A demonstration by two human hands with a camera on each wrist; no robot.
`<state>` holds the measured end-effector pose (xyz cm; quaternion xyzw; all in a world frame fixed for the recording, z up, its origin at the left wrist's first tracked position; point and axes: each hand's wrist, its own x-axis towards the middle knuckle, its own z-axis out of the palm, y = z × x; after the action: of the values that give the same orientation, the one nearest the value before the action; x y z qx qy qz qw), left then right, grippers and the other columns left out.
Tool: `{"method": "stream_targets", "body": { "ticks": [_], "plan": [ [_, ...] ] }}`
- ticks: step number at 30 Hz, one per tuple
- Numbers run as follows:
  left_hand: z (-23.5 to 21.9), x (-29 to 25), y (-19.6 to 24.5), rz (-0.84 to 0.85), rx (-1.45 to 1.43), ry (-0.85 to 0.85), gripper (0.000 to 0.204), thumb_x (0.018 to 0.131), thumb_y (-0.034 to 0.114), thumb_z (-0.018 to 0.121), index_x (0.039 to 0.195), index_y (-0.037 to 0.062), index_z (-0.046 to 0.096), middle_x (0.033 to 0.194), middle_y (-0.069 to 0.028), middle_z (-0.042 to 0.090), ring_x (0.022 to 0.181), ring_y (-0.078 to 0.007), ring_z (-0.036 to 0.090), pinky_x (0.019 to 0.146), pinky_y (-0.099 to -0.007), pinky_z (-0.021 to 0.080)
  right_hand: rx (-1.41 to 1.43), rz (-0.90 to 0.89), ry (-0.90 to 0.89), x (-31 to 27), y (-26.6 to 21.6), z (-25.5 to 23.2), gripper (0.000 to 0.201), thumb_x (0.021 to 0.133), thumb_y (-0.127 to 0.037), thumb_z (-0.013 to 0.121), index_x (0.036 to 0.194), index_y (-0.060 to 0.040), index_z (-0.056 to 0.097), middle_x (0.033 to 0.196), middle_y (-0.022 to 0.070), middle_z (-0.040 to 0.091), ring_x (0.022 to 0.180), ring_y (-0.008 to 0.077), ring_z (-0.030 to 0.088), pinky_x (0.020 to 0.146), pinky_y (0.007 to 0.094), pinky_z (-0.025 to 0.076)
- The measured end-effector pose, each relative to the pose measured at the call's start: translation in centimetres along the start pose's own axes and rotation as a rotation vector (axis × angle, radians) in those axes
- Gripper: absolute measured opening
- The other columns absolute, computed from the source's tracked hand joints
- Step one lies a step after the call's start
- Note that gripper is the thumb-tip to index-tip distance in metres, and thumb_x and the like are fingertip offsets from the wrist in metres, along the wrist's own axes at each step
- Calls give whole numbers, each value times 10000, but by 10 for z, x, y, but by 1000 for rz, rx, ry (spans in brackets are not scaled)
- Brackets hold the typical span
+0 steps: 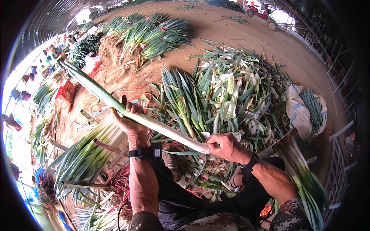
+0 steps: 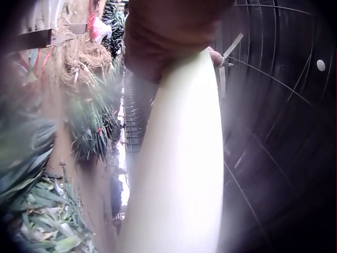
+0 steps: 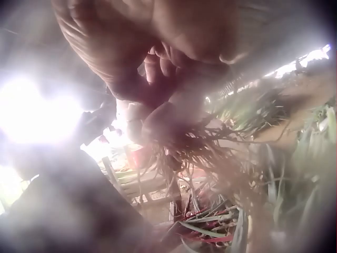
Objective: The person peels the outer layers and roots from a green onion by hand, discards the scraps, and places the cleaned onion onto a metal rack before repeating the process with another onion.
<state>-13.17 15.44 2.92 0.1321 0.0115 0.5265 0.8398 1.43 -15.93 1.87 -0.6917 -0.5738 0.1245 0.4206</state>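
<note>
Leek [image 1: 169, 132] lies across both hands, long axis slanting from leaf end, far left, to white base, near right; left hand [image 1: 133, 129] grips mid-length, right hand [image 1: 229, 148] pinches base, nearer roots [image 3: 205, 155]

Blurred roots [image 3: 208, 158], right wrist view

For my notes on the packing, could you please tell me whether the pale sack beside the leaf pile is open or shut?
Open: the sack has its mouth spread, with green leaves showing inside.
</note>
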Motion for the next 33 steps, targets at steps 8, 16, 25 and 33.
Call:
{"method": "stream_targets", "body": {
  "ticks": [8,16,25,33],
  "plan": [
    [4,-3,3,-159,-232,-360,667,985,488,527,1350,-69,491,716,-3,442,581,-105,422,528,-250,393,164,395,-77,-6,-2,-5,118,886,-56,619,967,8,676,829,94,709,725,133,691,606,285,557],
    [10,-2,10,-191,-246,-517,652,985,451,516,1365,-78,482,711,11,433,541,-87,394,487,-235,370,421,397,-73,-13,4,-3,198,950,-76,599,1113,-5,688,924,59,721,733,68,654,601,228,530],
    [1,0,13,-117,-143,-393,670,974,475,521,1343,-84,494,700,12,428,564,-93,400,526,-233,383,20,15,-34,-7,7,-1,139,847,-58,664,950,3,736,742,100,718,650,71,634,597,262,514],
    [2,3,12,-136,-155,-433,661,973,462,536,1337,-87,488,697,4,424,567,-100,407,521,-241,383,149,404,-115,-7,-2,-7,184,853,-75,655,1002,-6,739,775,88,731,691,96,660,627,265,518]
  ]
}}
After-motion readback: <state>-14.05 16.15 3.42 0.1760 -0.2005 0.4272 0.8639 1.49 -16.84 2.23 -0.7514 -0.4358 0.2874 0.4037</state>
